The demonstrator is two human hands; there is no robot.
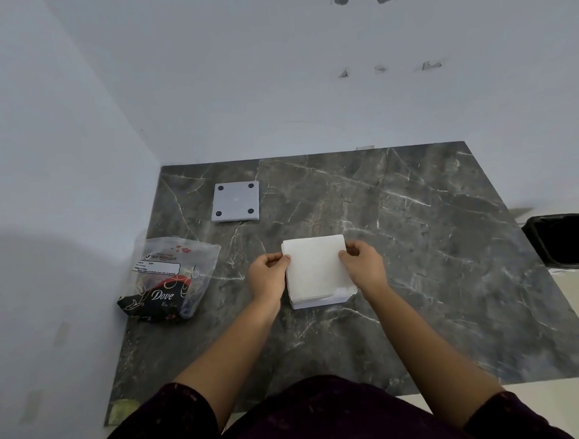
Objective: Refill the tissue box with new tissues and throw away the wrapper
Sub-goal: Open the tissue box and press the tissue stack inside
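A white stack of tissues (315, 268) sits over a white square tissue box (321, 301) in the middle of the dark marble table. Only the box's near edge shows under the stack. My left hand (269, 275) pinches the stack's left edge and my right hand (363, 266) pinches its right edge. The empty plastic wrapper (171, 277), clear with a black "Dove" print, lies crumpled at the table's left edge. A grey square lid (236, 201) with four dark feet lies upside down at the far left of the table.
The marble table (415, 247) stands in a corner, with white walls at the left and behind. A black-lined waste bin (564, 240) stands on the floor off the table's right edge.
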